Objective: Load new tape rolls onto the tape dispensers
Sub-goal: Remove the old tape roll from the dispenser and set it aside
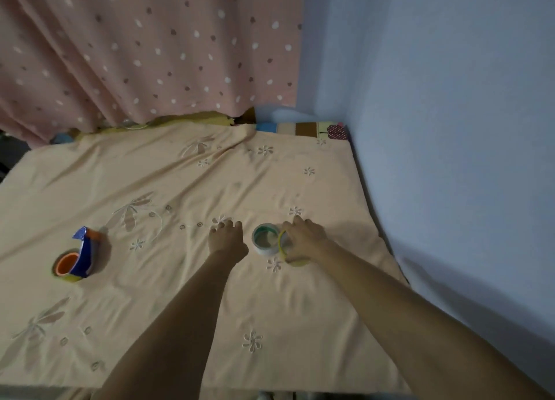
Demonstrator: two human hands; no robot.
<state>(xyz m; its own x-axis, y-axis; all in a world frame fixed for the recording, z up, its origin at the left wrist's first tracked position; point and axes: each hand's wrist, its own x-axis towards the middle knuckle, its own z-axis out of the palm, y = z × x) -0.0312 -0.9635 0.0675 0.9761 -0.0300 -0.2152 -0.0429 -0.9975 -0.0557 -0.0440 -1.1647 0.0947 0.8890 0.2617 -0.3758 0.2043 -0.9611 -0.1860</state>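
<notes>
Right hand is gripping a yellow tape roll mid-frame, beside a clear roll. Left hand lies open on the cloth. Blue dispenser sits far left.

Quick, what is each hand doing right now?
Left hand: flat on the cloth, palm down, holding nothing.
Right hand: curled on a yellow roll beside the clear roll.

Matt embroidered cloth sheet; glossy blue plastic dispenser; shiny tape roll.
</notes>
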